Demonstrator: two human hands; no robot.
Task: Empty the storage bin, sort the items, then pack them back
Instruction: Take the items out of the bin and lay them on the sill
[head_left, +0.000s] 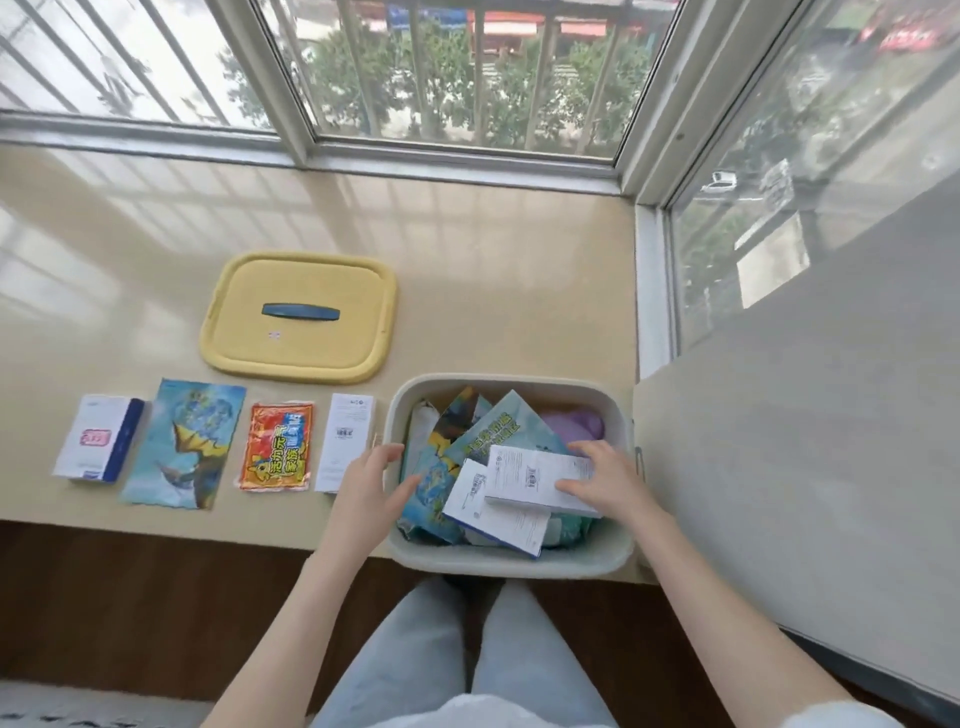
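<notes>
The pale storage bin (511, 564) stands at the sill's front edge, holding blue packets, white boxes and something purple (574, 427). My right hand (605, 478) grips the uppermost white box (535, 475) inside the bin. A second white box with blue edges (491, 512) lies under it. My left hand (374, 480) hovers at the bin's left rim, fingers relaxed, holding nothing. Laid in a row to the left are a white box (347, 441), a red-orange packet (278, 447), a blue illustrated packet (182, 444) and a white-and-blue box (101, 439).
The bin's yellow lid (298, 317) with a dark blue handle lies behind the row on the beige sill (493, 260). Window frames close the back and right. A grey wall panel (805, 441) stands right of the bin. My knees are below the sill edge.
</notes>
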